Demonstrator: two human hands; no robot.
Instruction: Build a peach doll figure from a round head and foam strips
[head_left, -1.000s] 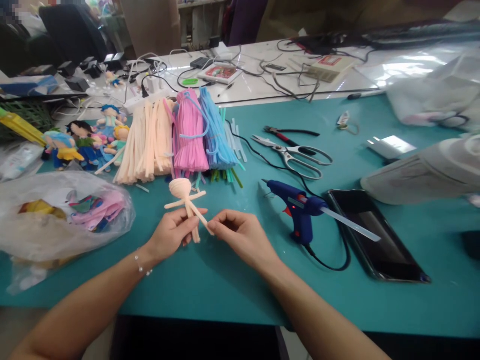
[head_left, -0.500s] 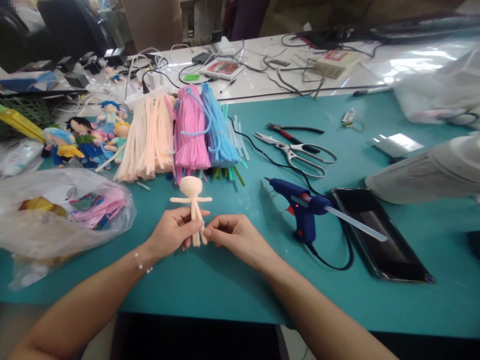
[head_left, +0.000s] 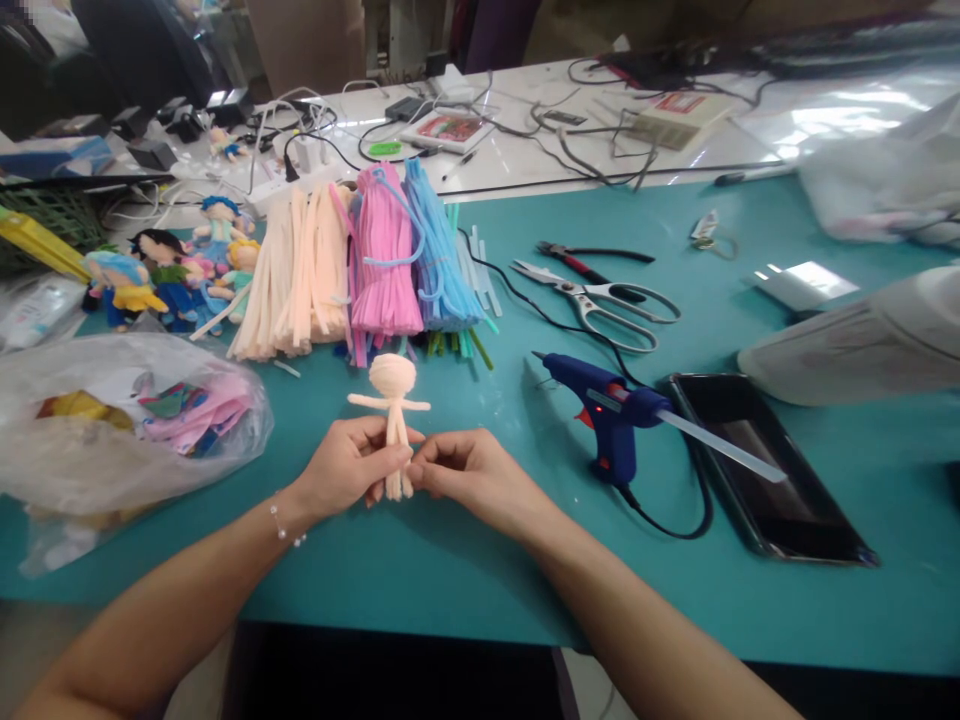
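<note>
A small peach doll made of pipe cleaners, with a round wound head, straight arms and two legs, stands upright between my hands. My left hand is closed on its body and legs, thumb in front and fingers behind. At the doll's lower right, my right hand has thumb and forefinger pinched together on the edge of a leg. Its other fingers are curled under and partly hidden. Behind the doll lie bundles of peach pipe cleaners, pink pipe cleaners and blue pipe cleaners.
To the right are a blue glue gun with a glue stick, a phone, scissors, pliers and a pale cup. Leftward lie a plastic bag of scraps and several finished dolls. Cables cross the back.
The doll has tilted slightly, its head shifting a little to the right. Both hands stay in nearly the same place on it.
</note>
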